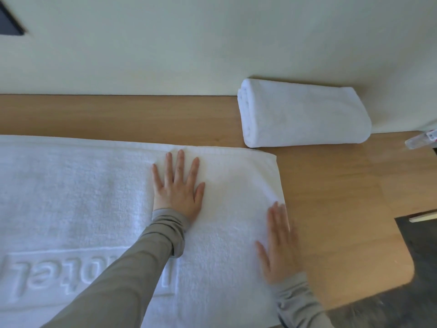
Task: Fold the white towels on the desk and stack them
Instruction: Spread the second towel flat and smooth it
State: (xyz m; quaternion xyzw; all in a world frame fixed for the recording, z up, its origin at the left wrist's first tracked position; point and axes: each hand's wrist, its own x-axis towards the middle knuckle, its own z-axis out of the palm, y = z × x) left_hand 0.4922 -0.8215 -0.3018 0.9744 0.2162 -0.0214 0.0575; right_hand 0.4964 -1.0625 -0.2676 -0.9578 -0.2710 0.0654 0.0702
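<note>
Though flat, towel (82,197) lengthwise left-right.

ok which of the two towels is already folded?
The towel at the back right by the wall, a compact bundle. The lettered towel lies spread flat under the left hand, right hand at its edge.

Pretty sure this is a hotel room: the big white towel (82,197) spread over the wooden table (331,197) has "hotel" woven into it at 7 o'clock. A folded white towel (305,114) sits at 2 o'clock against a plain pale wall (165,43), and there's dark floor (421,256) at 4 o'clock
</note>
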